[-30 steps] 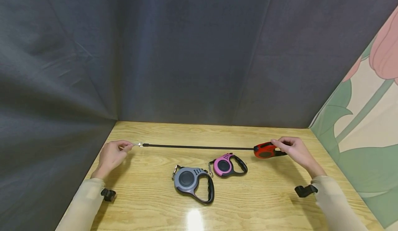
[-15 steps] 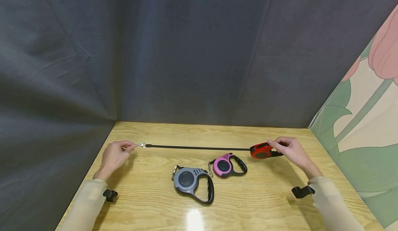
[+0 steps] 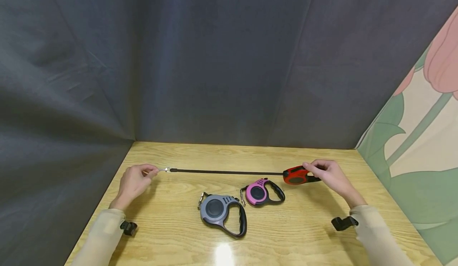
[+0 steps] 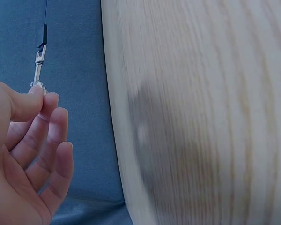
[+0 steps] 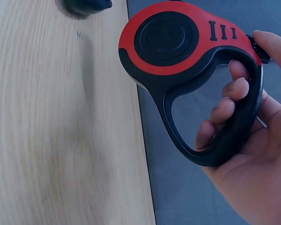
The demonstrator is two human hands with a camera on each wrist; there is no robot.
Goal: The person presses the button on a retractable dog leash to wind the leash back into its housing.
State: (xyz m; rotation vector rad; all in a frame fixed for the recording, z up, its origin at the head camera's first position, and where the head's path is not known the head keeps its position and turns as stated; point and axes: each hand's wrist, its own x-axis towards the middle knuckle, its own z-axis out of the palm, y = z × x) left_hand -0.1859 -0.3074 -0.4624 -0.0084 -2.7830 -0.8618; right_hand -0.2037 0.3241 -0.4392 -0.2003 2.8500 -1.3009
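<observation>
Red leash stretched out between both our hands over the table

We've got the red retractable leash [image 3: 295,175] by its black handle in our right hand [image 3: 327,175] — fingers curled through the loop, thumb up by the buttons — while our left hand [image 3: 134,181] pinches the metal clip [image 3: 165,170] between thumb and forefinger, the other fingers loosely bent. The black cord [image 3: 225,173] runs taut between them, above the wooden table [image 3: 293,222]. Nearer us, the pink leash [image 3: 262,192] and the grey leash [image 3: 222,213] lie flat, just beside each other.
</observation>
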